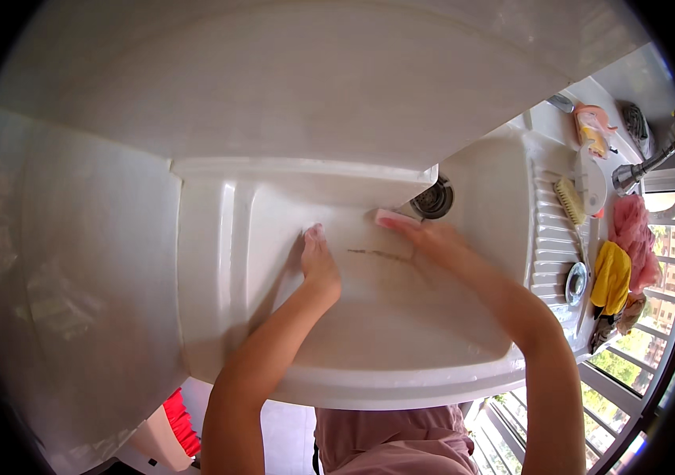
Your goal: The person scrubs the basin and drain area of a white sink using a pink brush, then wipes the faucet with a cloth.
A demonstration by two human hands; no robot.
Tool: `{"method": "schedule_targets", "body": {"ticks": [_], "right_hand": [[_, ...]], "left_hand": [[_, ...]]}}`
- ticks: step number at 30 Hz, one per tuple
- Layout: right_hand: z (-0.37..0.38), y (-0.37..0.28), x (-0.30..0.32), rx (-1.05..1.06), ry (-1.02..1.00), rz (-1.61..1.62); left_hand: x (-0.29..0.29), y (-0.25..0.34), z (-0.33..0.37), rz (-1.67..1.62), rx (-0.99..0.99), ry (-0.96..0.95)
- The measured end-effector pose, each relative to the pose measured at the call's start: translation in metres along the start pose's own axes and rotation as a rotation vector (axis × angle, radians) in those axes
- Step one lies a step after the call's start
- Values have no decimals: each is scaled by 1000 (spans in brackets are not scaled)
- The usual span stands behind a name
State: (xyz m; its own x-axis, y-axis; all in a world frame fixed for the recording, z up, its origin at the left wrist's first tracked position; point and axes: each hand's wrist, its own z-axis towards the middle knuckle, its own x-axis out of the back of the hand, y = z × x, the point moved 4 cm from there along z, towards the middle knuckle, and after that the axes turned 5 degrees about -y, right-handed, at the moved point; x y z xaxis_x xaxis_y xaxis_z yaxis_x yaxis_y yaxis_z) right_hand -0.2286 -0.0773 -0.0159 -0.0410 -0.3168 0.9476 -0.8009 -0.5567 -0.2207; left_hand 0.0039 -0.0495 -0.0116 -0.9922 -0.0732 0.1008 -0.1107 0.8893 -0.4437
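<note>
My right hand (pixel 428 237) reaches into a white sink basin (pixel 369 324) and grips a pale pinkish sponge (pixel 391 215), pressing it to the basin floor close to the drain. Over the left part of the basin, my left hand (pixel 318 257) holds nothing that I can see; its fingers stretch forward and its shadow falls just beside it. Between the two hands runs a thin dark streak (pixel 377 253) on the basin floor. The round metal drain (pixel 434 198) lies just beyond my right hand.
A ribbed drainboard (pixel 553 237) at the right bears a brush (pixel 569 199) and a round metal strainer (pixel 576 281). Past it lie a yellow cloth (pixel 611 277), pink mesh (pixel 632 237) and a metal faucet (pixel 638 170). White panels (pixel 298 87) stand at the far side and left.
</note>
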Motion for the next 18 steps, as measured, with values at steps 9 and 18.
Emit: {"method": "schedule_targets", "body": {"ticks": [9,18], "right_hand": [[-20,-32,40,-222,-56,144],[-30,-8,46,-608,-428,203]], "left_hand": [[-6,-18,12,4136,-876,-1488],[-18,-50,70,3959,-721,-1617]]}}
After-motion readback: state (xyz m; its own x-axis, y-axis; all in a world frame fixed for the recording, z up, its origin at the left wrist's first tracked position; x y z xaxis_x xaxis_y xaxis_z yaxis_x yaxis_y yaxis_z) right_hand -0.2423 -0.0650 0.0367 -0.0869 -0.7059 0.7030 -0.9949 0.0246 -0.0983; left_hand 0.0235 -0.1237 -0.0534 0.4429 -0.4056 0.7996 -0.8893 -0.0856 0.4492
